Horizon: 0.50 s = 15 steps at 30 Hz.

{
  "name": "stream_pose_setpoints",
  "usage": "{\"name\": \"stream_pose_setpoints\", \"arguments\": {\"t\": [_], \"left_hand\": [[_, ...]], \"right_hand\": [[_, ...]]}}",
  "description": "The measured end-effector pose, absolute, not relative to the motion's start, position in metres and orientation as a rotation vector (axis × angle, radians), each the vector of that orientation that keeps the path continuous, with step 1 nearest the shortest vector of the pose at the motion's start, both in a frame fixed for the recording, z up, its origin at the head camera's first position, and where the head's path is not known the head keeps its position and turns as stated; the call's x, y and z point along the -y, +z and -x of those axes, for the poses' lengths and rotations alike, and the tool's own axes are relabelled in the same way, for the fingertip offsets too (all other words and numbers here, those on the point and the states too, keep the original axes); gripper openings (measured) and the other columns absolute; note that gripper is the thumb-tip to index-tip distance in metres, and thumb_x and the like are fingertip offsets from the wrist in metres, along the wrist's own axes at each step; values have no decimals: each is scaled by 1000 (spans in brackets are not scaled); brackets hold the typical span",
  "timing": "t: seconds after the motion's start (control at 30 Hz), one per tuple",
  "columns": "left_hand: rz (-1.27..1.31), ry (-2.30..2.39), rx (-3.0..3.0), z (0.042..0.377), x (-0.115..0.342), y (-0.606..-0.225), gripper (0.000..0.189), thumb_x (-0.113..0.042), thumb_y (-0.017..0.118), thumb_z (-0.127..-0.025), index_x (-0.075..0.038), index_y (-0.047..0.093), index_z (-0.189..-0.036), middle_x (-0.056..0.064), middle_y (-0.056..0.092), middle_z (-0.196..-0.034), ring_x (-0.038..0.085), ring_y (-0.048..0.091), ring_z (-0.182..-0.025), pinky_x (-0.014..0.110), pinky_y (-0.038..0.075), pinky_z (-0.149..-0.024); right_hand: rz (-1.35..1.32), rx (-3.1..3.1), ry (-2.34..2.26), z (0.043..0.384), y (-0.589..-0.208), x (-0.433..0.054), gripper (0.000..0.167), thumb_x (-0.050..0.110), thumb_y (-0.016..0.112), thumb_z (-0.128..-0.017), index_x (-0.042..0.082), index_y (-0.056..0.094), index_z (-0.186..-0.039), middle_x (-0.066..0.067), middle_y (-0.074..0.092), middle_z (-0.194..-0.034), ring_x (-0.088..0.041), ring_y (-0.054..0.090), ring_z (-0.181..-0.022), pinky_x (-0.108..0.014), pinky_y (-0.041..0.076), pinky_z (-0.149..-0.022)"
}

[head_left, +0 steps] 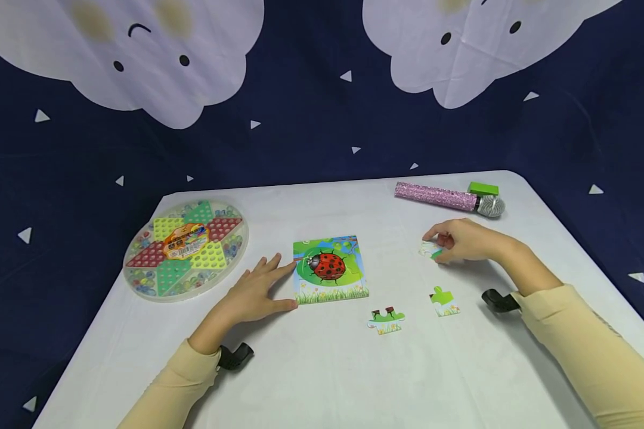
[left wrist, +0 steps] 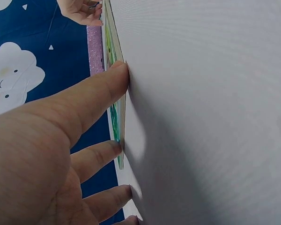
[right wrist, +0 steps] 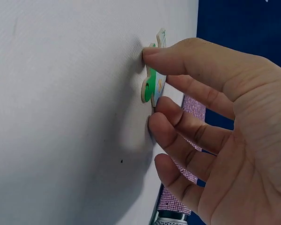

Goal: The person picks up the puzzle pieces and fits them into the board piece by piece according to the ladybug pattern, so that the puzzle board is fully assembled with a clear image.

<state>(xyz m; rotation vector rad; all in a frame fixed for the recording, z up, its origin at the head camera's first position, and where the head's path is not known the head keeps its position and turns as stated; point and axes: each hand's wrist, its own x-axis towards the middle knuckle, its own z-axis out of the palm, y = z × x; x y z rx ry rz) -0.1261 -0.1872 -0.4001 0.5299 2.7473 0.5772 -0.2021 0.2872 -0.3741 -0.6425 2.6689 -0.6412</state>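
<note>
A square ladybug puzzle (head_left: 330,269) lies on the white table, left of the table's middle. At its left edge, my left hand (head_left: 251,295) is spread flat, with thumb and index finger touching the side; the left wrist view shows the thumb (left wrist: 114,77) against the board's edge. To the right, my right hand (head_left: 469,241) pinches a small puzzle piece (right wrist: 152,86) with green and white flowered print, tilted on its edge at the tabletop. Two loose pieces lie nearer me: one with dark red and green parts (head_left: 387,322), another green with flowers (head_left: 444,302).
A round clear case of marbles with a coloured star board (head_left: 188,268) sits at the left. Behind my right hand lie a pink glitter microphone (head_left: 440,196) and a green block (head_left: 483,189). A dark blue curtain with clouds hangs behind the table.
</note>
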Motion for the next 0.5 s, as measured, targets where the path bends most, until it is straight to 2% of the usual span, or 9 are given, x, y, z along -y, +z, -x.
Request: {"name": "stream_pose_setpoints", "arguments": {"t": [0.23, 0.5], "left_hand": [[-533, 577, -2747, 126, 187, -399, 88, -51, 79, -94, -21, 42, -167, 25, 25, -176, 57, 19, -162, 82, 19, -123], [-522, 579, -2744, 126, 187, -400, 88, -51, 79, -94, -22, 41, -167, 24, 24, -177, 56, 18, -162, 81, 18, -124]], "right_hand": [[662, -2673, -620, 204, -376, -284, 49, 9, 87, -83, 9, 75, -131, -5, 69, -102, -18, 55, -90, -33, 47, -79], [675, -2655, -659, 201, -375, -282, 49, 0, 85, -81, 16, 79, -127, -11, 69, -117, -25, 63, -105, -45, 55, -91]]}}
